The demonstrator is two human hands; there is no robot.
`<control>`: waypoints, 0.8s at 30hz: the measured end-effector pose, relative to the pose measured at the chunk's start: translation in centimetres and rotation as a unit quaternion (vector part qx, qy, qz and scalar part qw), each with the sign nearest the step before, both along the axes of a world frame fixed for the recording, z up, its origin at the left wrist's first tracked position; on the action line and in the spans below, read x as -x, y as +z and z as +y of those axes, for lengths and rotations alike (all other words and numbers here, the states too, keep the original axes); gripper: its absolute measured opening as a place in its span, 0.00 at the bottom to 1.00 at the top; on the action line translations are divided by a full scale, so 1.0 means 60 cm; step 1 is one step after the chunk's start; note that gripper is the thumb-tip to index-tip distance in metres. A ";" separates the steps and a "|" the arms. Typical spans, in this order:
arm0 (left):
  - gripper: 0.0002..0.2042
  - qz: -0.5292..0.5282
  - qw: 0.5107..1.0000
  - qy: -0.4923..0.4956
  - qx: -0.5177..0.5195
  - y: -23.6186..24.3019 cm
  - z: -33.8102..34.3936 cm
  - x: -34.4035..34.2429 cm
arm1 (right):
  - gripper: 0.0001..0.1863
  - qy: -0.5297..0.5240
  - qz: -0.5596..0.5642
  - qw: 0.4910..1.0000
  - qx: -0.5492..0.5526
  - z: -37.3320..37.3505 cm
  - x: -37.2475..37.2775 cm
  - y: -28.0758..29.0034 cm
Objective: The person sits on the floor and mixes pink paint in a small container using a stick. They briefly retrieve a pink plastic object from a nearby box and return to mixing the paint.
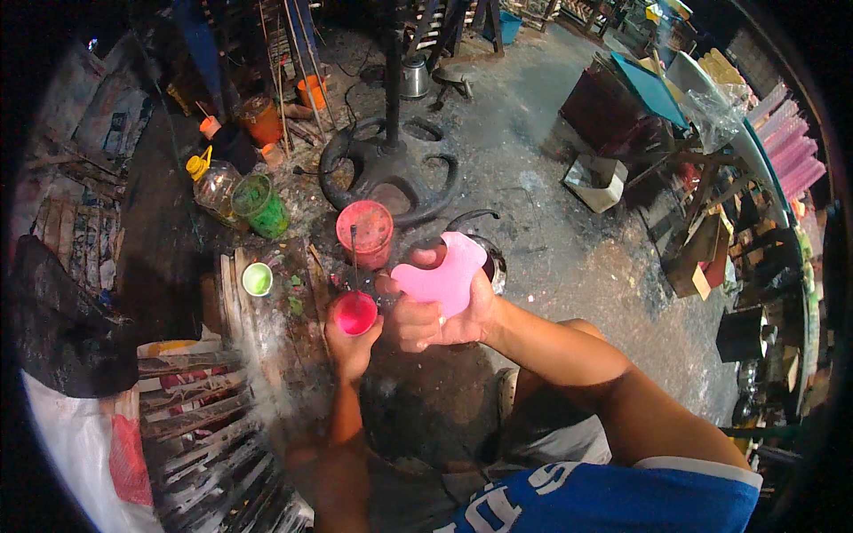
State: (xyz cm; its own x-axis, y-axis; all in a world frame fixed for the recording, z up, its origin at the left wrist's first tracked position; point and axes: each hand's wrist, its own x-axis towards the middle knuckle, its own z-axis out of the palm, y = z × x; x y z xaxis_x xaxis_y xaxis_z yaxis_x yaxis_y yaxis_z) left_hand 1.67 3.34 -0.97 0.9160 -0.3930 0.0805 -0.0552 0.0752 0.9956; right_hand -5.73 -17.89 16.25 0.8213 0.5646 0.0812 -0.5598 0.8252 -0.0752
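Note:
My left hand (pixel 350 348) is closed around a small cup of bright pink liquid (pixel 355 314). A thin rod with a dark tip (pixel 354 244) rises from about the cup's far side; I cannot tell whether it stands in the cup. Just to the right, my right hand (pixel 471 322) grips a light pink, smooth, curved piece (pixel 449 274) with rounded lobes, tilted up; its material is unclear. Beyond the cup stands a pinkish-red bucket (pixel 365 231). A small white cup with light green contents (pixel 258 280) sits on wooden slats to the left.
Left of the bucket are a green-stained container (pixel 259 206) and a clear jug with a yellow handle (pixel 213 185). A dark round-footed stand (pixel 391 164) is ahead. At right lie a white box (pixel 595 182) and a cluttered bench with pink ridged pieces (pixel 789 147).

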 end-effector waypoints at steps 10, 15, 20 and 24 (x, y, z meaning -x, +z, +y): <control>0.29 0.018 1.000 -0.023 0.011 -0.029 -0.010 -0.020 | 0.26 0.009 -0.026 0.999 0.032 -0.014 0.002 -0.003; 0.34 0.040 0.999 -0.003 -0.036 -0.027 -0.017 -0.006 | 0.08 -0.099 0.048 0.936 0.335 -0.020 -0.001 -0.032; 0.37 -0.032 0.996 0.052 -0.069 -0.004 -0.016 -0.004 | 0.04 -0.157 0.050 0.860 0.483 -0.031 -0.002 -0.037; 0.36 -0.031 0.995 0.052 -0.083 0.008 -0.016 -0.009 | 0.17 -0.169 -0.002 0.895 0.414 -0.045 -0.013 -0.022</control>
